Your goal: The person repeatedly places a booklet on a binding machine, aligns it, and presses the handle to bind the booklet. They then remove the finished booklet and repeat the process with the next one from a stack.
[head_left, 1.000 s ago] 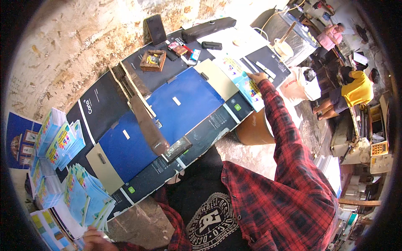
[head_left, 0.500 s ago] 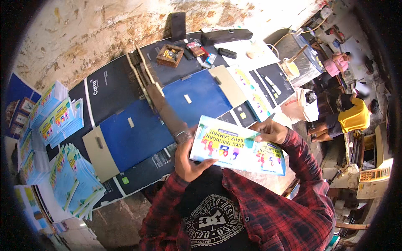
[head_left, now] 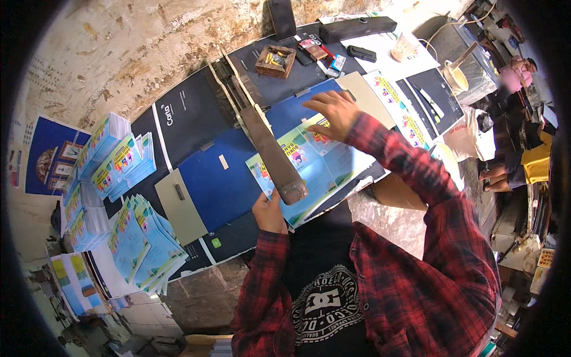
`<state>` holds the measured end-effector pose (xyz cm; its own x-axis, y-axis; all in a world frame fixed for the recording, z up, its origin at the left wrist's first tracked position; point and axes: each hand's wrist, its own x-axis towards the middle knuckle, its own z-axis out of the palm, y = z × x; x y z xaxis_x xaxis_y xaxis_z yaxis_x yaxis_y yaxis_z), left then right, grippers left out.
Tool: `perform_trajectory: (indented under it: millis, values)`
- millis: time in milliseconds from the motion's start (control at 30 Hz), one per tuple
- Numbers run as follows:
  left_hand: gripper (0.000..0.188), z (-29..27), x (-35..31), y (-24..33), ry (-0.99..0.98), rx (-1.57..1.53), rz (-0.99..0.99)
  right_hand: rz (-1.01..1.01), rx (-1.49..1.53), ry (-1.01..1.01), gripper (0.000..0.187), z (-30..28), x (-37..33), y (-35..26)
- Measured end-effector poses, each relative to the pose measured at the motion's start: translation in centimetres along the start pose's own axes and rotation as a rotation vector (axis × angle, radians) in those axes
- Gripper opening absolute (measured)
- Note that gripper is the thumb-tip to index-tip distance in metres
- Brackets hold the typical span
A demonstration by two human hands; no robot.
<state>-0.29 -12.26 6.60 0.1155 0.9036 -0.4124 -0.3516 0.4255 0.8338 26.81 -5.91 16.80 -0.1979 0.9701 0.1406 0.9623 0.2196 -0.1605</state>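
Note:
Printed colourful booklet sheets lie opened out on the blue board, passing beneath the long brown arm of what looks like a long-reach stapler. At the sheets' near left edge, my left hand grips them beside the end of that arm; part of its fingers is hidden. Over their far right part is my right hand, open with fingers spread; whether it touches the paper I cannot tell. Light blue booklets lie fanned on the left, with taller stacks behind them.
Toward the wall stand a wooden box of small yellowish things and a long black case. A knife lies on the right, near a pot with a brush. Farther right are two other people, one in a yellow top.
The printed sheets, held up in both hands before, are now down on the board under the brown arm. My right hand has let go and moved away over them. The view has shifted.

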Motion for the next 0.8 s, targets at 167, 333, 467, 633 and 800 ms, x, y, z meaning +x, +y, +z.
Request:
perform_trajectory:
  millis: [167, 333, 467, 633, 800]
  values:
    - [0.025, 1.9, 2.1, 2.7, -0.073, -0.062, 0.103, 0.287, 0.007, 0.135, 0.056, 3.2, -6.8, -2.3]
    - [0.027, -2.9, 5.5, 5.7, -0.090, 0.088, -0.198, 0.324, 0.073, 0.247, 0.060, 9.2, -4.6, -4.3]
    - [0.031, -6.3, 5.9, 8.1, -0.070, 0.188, -0.278, 0.345, 0.116, 0.259, 0.062, 10.7, -2.4, -4.8]
    - [0.037, -9.6, 11.8, 5.4, -0.493, 0.114, -0.405, 0.380, 0.076, 0.245, 0.066, 10.5, -3.0, -2.2]
    - [0.044, 0.4, 8.5, 5.9, -0.032, 0.268, -0.351, 0.406, 0.023, 0.188, 0.074, 9.6, -3.9, 1.7]
